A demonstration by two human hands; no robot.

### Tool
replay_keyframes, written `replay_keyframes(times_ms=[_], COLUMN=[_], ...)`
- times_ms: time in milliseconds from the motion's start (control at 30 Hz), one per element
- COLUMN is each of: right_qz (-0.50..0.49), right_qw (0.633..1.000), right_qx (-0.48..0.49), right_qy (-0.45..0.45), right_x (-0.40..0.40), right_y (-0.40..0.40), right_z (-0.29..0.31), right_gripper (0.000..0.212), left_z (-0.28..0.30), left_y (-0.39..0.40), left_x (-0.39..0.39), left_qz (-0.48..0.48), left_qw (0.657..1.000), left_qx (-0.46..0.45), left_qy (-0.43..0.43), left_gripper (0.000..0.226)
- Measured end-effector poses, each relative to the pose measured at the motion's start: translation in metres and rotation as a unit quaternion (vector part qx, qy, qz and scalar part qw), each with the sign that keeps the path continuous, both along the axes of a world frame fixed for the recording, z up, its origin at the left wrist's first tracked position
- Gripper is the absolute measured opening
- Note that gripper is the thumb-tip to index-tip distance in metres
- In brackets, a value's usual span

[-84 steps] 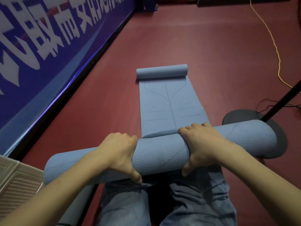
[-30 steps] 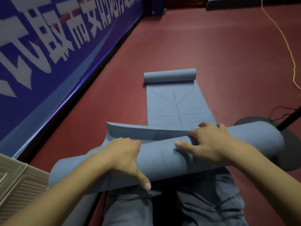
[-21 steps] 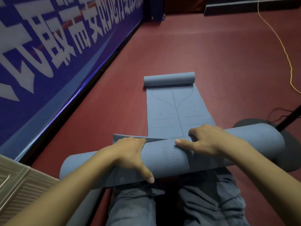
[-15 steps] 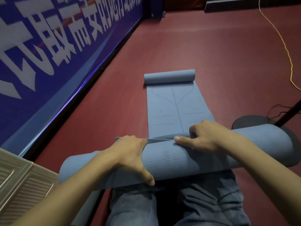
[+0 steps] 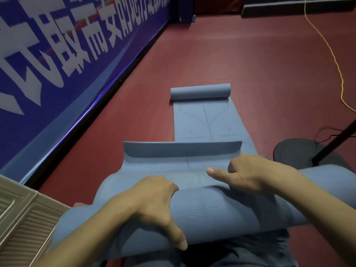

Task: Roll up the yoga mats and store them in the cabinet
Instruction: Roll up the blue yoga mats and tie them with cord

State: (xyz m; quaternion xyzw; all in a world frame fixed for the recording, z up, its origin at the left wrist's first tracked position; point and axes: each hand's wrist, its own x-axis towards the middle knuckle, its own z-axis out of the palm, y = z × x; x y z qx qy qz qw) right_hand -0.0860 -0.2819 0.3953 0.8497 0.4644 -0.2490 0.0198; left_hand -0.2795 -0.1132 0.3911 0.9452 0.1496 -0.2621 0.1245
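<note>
One red floor [image 5: 250, 54], one blue banner [image 5: 57, 64] with white Chinese words, two blue mats. The far mat [image 5: 202, 120] lies half rolled on the floor. The near mat [image 5: 212, 212] lies across my lap; my left grip [image 5: 152, 205] and right grip [image 5: 250, 172] hold it.

Blue wave-ribbed mat [image 5: 212, 212], red floor [image 5: 250, 60]

The person wears blue-grey trousers [image 5: 265, 251], creased over the thighs. The left forearm [image 5: 86, 234] and right forearm [image 5: 317, 199] are bare as far as they show. The left grip [image 5: 152, 207] and right grip [image 5: 256, 174] are bare too, with short, plain nails.
</note>
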Motion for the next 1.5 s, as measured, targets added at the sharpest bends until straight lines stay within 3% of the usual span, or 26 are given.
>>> replay_keyframes(times_ms=[133, 267, 400, 500, 567, 667, 800, 967, 1067, 1133, 1400, 1500], right_qz=[0.012, 0.037, 0.015, 0.012, 0.010, -0.006, -0.010, 0.005, 0.024, 0.030, 0.029, 0.008], right_qw=[0.999, 0.995, 1.000, 0.996, 0.983, 0.963, 0.964, 0.979, 0.985, 0.986, 0.988, 0.985], right_qx=[-0.048, -0.091, 0.006, 0.093, 0.169, 0.224, 0.206, 0.174, 0.137, 0.121, 0.096, 0.124], right_qy=[0.006, 0.010, -0.002, -0.004, -0.069, -0.148, -0.169, -0.106, -0.105, -0.109, -0.119, -0.118], right_x=[-0.004, -0.014, -0.006, -0.003, -0.005, 0.004, 0.010, 0.017, 0.013, 0.011, 0.022, 0.024], right_y=[0.003, 0.001, -0.006, -0.012, -0.013, -0.013, -0.021, -0.011, -0.001, 0.003, 0.017, 0.024], right_z=[0.004, -0.010, -0.026, -0.034, -0.036, -0.035, -0.034, -0.025, -0.026, -0.029, -0.042, -0.047], right_gripper=[0.083, 0.078, 0.083, 0.070, 0.057, 0.051, 0.051, 0.063, 0.067, 0.067, 0.066, 0.055], left_z=[-0.002, -0.012, -0.020, -0.023, -0.027, -0.029, -0.028, -0.032, -0.031, -0.029, -0.005, -0.011], left_y=[-0.003, -0.007, 0.003, 0.010, 0.014, 0.030, 0.049, 0.049, 0.047, 0.045, 0.010, -0.007], left_x=[-0.005, -0.006, -0.010, -0.007, -0.005, -0.005, -0.005, 0.003, 0.006, 0.007, 0.005, 0.016], left_qz=[-0.004, 0.005, 0.032, 0.015, -0.025, 0.019, 0.079, 0.066, 0.082, 0.097, 0.020, -0.016], left_qw=[0.999, 0.991, 0.989, 0.990, 0.991, 0.984, 0.968, 0.954, 0.946, 0.949, 0.989, 0.988], left_qx=[-0.032, -0.124, -0.144, -0.138, -0.120, -0.129, -0.150, -0.137, -0.090, -0.058, 0.089, 0.153], left_qy=[0.010, 0.048, 0.018, 0.000, -0.056, -0.123, -0.185, -0.260, -0.300, -0.293, -0.117, -0.030], left_gripper=[0.087, 0.078, 0.081, 0.086, 0.098, 0.109, 0.094, 0.067, 0.041, 0.036, 0.082, 0.115])
